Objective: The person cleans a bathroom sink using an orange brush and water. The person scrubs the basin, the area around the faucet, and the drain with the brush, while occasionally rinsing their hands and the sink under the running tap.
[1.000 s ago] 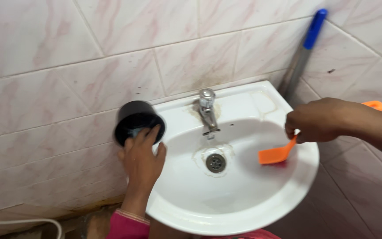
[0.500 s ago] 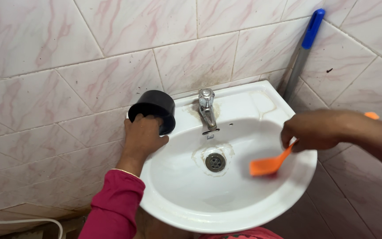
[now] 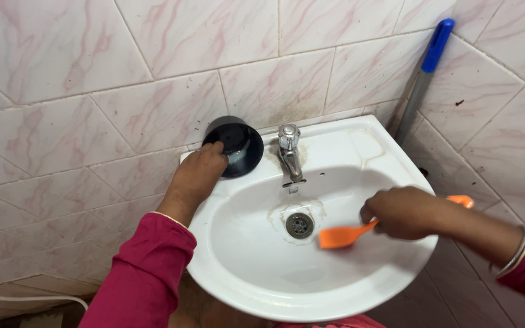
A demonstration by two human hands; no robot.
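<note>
Here, in the head view, our left hand [image 3: 199, 170] grips a round black plastic cup [image 3: 234, 146] by its rim, tipping it on the back left corner of the white ceramic wall sink [image 3: 360, 285] so its mouth faces us and the inside shows. Our right hand [image 3: 399, 212] is closed around an orange plastic brush [image 3: 343, 235], its flat head low inside the basin just right of the metal drain [image 3: 299, 225], likely so it can scrub the bowl. The chrome tap [image 3: 288, 150] stands between both hands. A grey pole with a blue grip [image 3: 426, 67] leans in the wall corner.
</note>
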